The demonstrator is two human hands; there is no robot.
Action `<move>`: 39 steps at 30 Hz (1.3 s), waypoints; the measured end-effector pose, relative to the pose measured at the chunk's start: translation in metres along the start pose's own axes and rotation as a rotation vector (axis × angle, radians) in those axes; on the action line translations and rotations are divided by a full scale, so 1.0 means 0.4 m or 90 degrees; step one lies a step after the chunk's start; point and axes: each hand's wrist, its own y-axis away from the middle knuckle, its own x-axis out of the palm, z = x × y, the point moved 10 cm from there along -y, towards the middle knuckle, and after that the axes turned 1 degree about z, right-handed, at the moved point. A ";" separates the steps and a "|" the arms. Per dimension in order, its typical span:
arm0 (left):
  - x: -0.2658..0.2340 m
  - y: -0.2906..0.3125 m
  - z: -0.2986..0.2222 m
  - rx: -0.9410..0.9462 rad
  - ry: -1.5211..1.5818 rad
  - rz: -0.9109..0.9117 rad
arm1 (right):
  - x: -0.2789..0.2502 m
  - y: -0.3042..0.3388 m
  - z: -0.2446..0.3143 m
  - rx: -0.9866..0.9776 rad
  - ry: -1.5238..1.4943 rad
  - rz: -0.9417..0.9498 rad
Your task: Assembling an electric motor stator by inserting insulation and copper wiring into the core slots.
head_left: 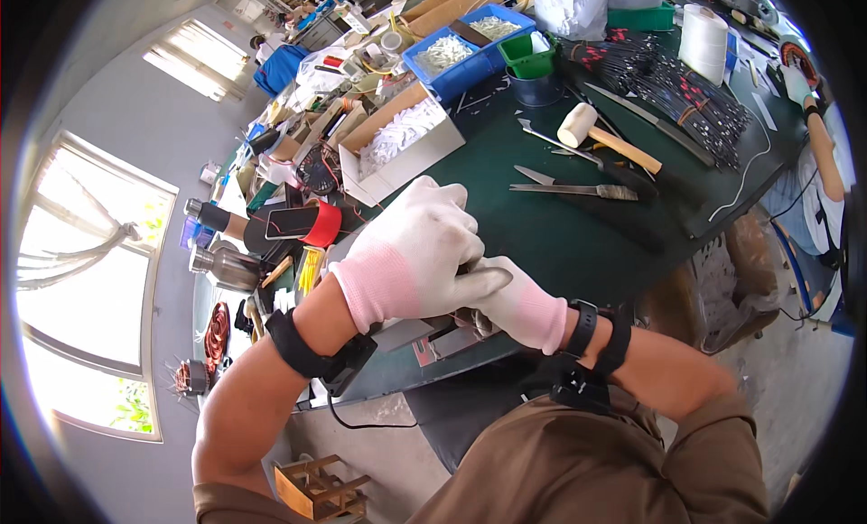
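My left hand (pixel 420 244), in a white glove with a pink cuff, is closed, with its thumb side against my right hand (pixel 517 303). The right hand wears the same kind of glove. Its fingers are mostly hidden behind the left hand, so their pose and any contents do not show. Whatever the left fingers grip is also hidden. Just below both hands, a partly covered metal piece (pixel 442 342) lies at the near edge of the dark green table (pixel 492 208). Scissors (pixel 578 190) and a white-headed mallet (pixel 578 125) with a wooden handle lie beyond.
A carton of white strips (pixel 361 188) stands left of the tools, with blue bins (pixel 470 80) behind. Black wire bundles (pixel 686 100) and a white thread spool (pixel 703 44) lie far right. Another person's gloved hand (pixel 797 83) touches a coil. A wooden stool (pixel 318 490) stands below.
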 end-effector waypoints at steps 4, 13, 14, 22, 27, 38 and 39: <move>0.004 -0.017 -0.001 -0.030 -0.005 0.043 | -0.010 0.019 -0.008 0.046 -0.116 -0.055; -0.005 -0.018 -0.005 -0.008 -0.006 0.021 | -0.011 0.032 -0.007 0.052 -0.104 -0.062; 0.005 -0.023 -0.002 -0.027 -0.023 0.054 | -0.003 0.028 -0.018 0.054 -0.106 -0.063; 0.003 -0.011 0.005 -0.031 0.004 0.035 | -0.002 0.033 -0.022 0.066 -0.131 -0.069; 0.017 -0.003 0.011 -0.041 0.004 0.072 | 0.021 0.021 -0.032 0.036 -0.200 -0.058; 0.006 -0.004 0.006 -0.039 -0.002 0.053 | -0.012 0.031 -0.024 0.017 -0.157 -0.078; 0.006 -0.004 0.008 -0.041 -0.001 0.053 | -0.005 0.026 -0.030 0.027 -0.184 -0.102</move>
